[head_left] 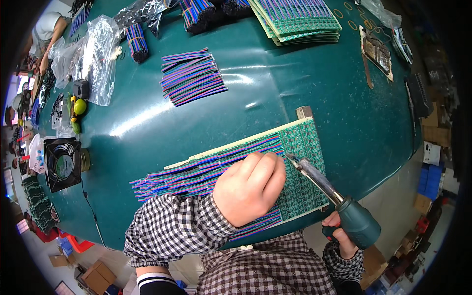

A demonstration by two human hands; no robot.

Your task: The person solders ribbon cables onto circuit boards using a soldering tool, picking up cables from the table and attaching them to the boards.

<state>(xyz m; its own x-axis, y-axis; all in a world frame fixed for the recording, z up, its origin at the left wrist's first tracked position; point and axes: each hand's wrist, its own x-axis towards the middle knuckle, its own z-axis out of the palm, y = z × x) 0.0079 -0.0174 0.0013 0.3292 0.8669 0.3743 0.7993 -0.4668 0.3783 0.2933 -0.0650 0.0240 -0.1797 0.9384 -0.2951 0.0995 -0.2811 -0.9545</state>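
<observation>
A green circuit board panel point(301, 172) lies slanted in front of me, with rows of small parts on its right side. Blue, red and black wire strips point(196, 172) cover its left part and reach past its left end. Over these wires my left hand point(251, 186) is closed, fingers curled and pinching at a wire strip's end; the hand hides most of that strip. My right hand point(342, 231) grips the handle of a green soldering gun point(360, 222). The gun's metal tip touches or nearly touches the board just right of my left fingertips.
Loose wire strips point(192, 76) lie on the green table point(275, 83). Farther back are a wire bundle point(136, 42), stacked circuit boards point(300, 22) and plastic bags point(93, 54). A small black fan point(63, 164) stands left; a dirty metal tray point(376, 54) lies right. Another person point(46, 37) is far left.
</observation>
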